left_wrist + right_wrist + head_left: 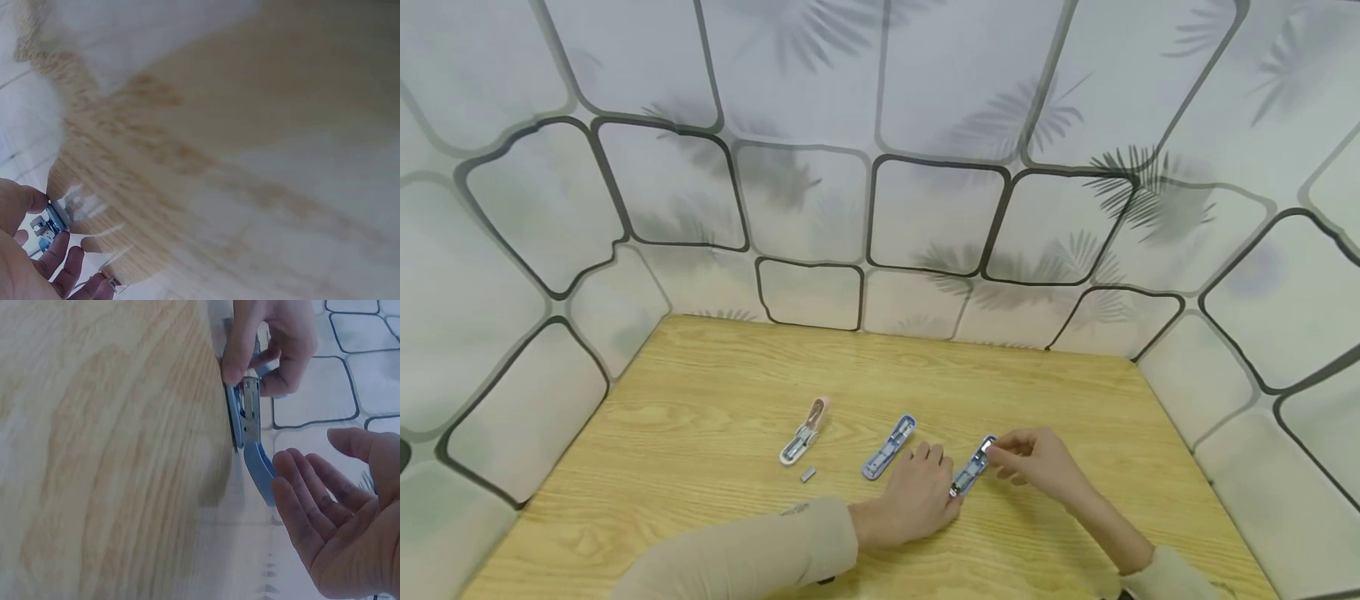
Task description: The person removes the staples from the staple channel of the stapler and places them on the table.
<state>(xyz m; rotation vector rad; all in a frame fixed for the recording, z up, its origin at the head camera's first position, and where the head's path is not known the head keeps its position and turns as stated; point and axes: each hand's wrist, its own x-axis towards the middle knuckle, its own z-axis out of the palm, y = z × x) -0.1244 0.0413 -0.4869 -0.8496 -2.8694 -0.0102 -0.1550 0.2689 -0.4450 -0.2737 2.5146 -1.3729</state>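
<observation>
A blue stapler (972,471), its top swung open, lies beneath both hands on the right side of the table. My left hand (919,492) pinches the base at its near end; thumb and fingers also show around the blue body (58,215) in the left wrist view. At the far end is my right hand (1037,462). In the right wrist view its fingers (306,500) are loosely extended beside the blue top arm (259,472), thumb held apart. The stapler's metal magazine (251,409) stands between the base and the raised arm.
Left of my left hand lies a second opened blue stapler (889,447). Farther left is an opened pink and white stapler (805,432), with a small grey staple strip (807,475) near it. Patterned fabric walls (812,292) enclose the wooden table (715,392) at the back and sides.
</observation>
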